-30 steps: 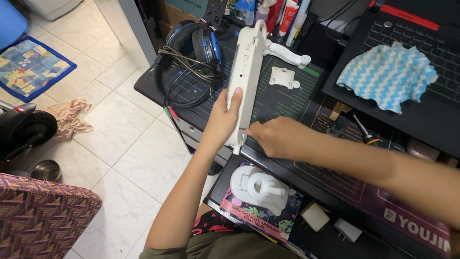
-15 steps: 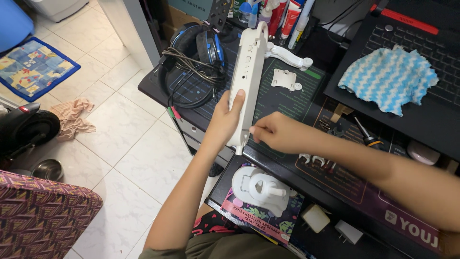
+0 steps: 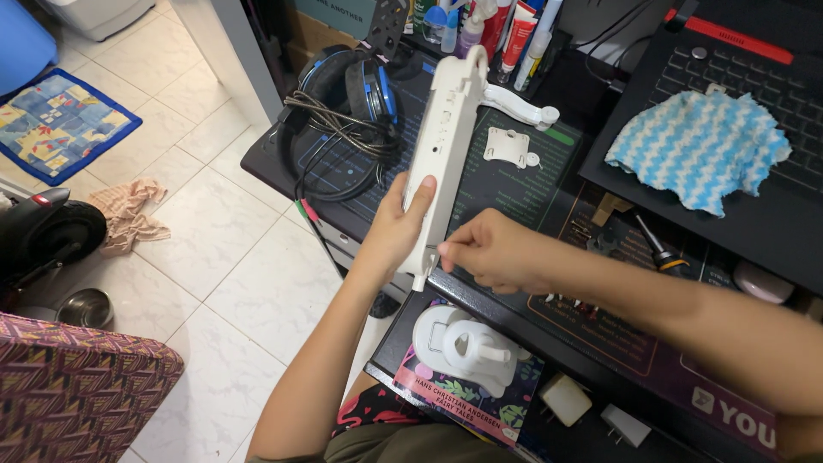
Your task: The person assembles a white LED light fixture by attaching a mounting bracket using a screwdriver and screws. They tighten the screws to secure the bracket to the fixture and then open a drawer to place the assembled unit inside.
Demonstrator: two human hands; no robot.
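Observation:
My left hand grips the near end of a long white plastic casing, which lies tilted across the dark desk mat. My right hand presses its pinched fingertips against the casing's right edge near the bottom end; whether it holds something small is hidden. A small white square plate and a white curved arm piece lie on the mat just right of the casing. A white rounded base part rests on a colourful book below my hands.
Black and blue headphones with tangled cables sit at the desk's left corner. A blue and white knitted cloth lies on a black laptop. A screwdriver lies on the mat. Bottles stand at the back. Tiled floor lies left.
My hands and the casing stay in nearly the same place. My right fingertips have shifted slightly along the casing's lower edge.

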